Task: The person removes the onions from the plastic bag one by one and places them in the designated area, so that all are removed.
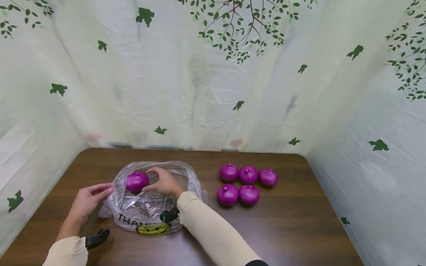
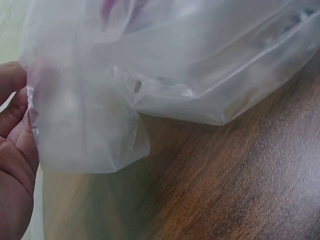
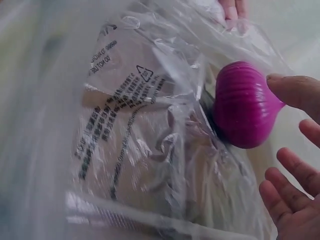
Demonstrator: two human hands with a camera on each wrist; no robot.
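Note:
A clear plastic bag (image 1: 143,207) with printed lettering lies on the table, its mouth spread wide. Inside its left part sits a purple onion (image 1: 137,181), seen closer in the right wrist view as a ribbed purple onion (image 3: 245,105). My right hand (image 1: 164,183) reaches into the bag beside that onion. Its fingers are spread apart, with the thumb tip (image 3: 277,82) right at the onion's side. At the bag's left edge, my left hand (image 1: 87,201) pinches the plastic between thumb and fingers; the left wrist view shows those fingers (image 2: 15,107) along the film.
To the right of the bag stand several more purple onions (image 1: 249,174) in two rows on the brown wooden table (image 1: 293,221). A pale curtain (image 1: 166,92) with leaf prints encloses the table's back and sides.

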